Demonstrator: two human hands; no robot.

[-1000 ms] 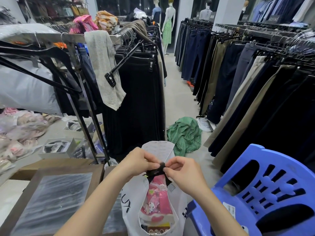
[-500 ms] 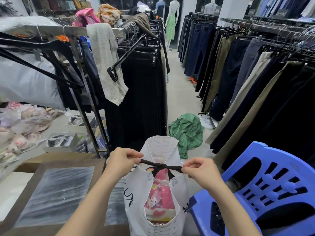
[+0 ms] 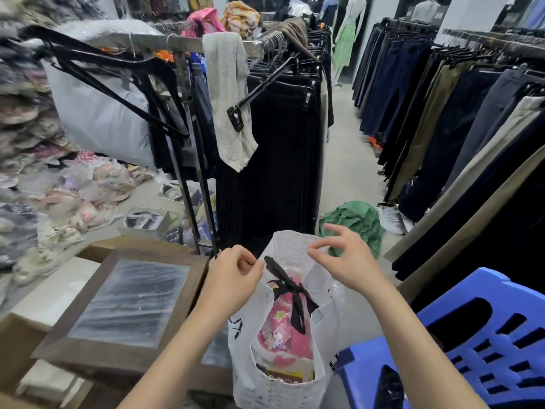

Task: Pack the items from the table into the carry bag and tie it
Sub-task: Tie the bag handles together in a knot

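Note:
A white carry bag (image 3: 280, 379) stands upright low in the middle of the view. Pink packaged items (image 3: 283, 329) fill it. A black ribbon (image 3: 290, 286) is knotted across its mouth, with loose ends hanging down. My left hand (image 3: 233, 274) pinches the bag's left rim beside the ribbon's upper end. My right hand (image 3: 345, 258) hovers over the bag's right rim with fingers spread, and it holds nothing.
A brown table (image 3: 118, 308) with a plastic sheet lies at the left. A blue plastic chair (image 3: 477, 346) is at the right. Racks of dark trousers (image 3: 280, 149) line an aisle, with a green garment (image 3: 356, 222) on the floor. Bagged goods (image 3: 73, 190) pile at the left.
The ribbon ends, pulled taut sideways half a second ago, now hang loose. My right hand has let go and lifted with fingers apart. My left hand has shifted to the bag's rim.

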